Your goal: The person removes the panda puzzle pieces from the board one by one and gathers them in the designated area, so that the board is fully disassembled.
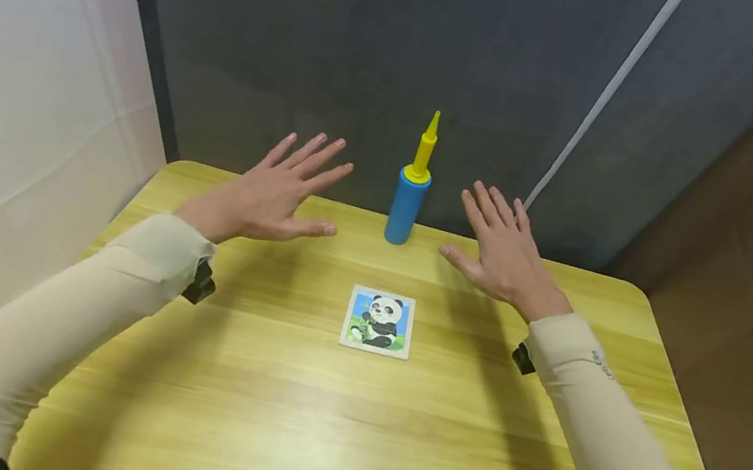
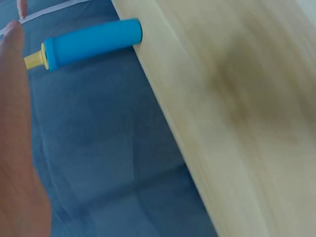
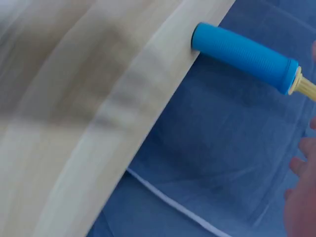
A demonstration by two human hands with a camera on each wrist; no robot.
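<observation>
**Upright pump stands midway between two open hands**

The balloon pump is the landmark here: a blue cylinder with a yellow nozzle, standing on its base at the far edge of the wooden table, close against the dark blue curtain. Its long axis runs straight up, nozzle tip at the top.

The left hand hovers to the left of the pump, palm down, fingers straight and fanned, thumb stretched toward the pump's lower body. It holds nothing. The right hand hovers to the right of the pump in a mirror pose, fingers spread and relaxed, thumb also turned inward, and likewise empty. Both hands are at about the height of the blue barrel and apart from it; neither touches it. From the head view the two gaps look close to equal, with the left thumb tip perhaps slightly nearer, though the angle makes that hard to settle.

The wrist views agree on the layout: from the left wrist the pump appears just past the table edge with the palm at the side of the frame, and from the right wrist the pump shows beyond the blurred tabletop, with only fingertips in view.

Nearer the person than the pump, and almost in line with it, a small panda picture card lies flat on the table, between the two cream sleeves.
</observation>
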